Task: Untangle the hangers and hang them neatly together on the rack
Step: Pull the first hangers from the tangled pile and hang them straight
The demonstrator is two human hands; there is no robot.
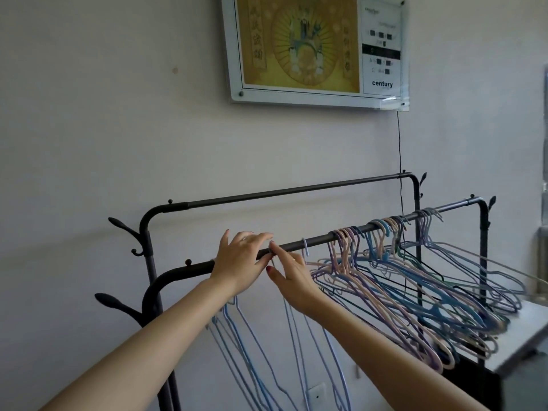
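A black clothes rack has a front rail (320, 240) and a higher back rail (296, 189). My left hand (240, 259) lies over the front rail with its fingers spread; light blue wire hangers (237, 336) dangle below it, their hooks hidden under the palm. Just to its right, my right hand (289, 274) pinches the hook of a pale blue hanger (296, 336) at the rail between thumb and index finger. A lone lilac hook (305, 247) sits beside it. Further right, a tangled bunch of pink, purple and blue hangers (415, 292) hangs slanted along the rail.
Black coat pegs (124, 226) stick out from the rack's left post. A framed picture (311, 46) hangs on the wall above, with a thin cord (399, 143) running down behind the rack. A white table (530, 330) stands at the right under the hanger bunch.
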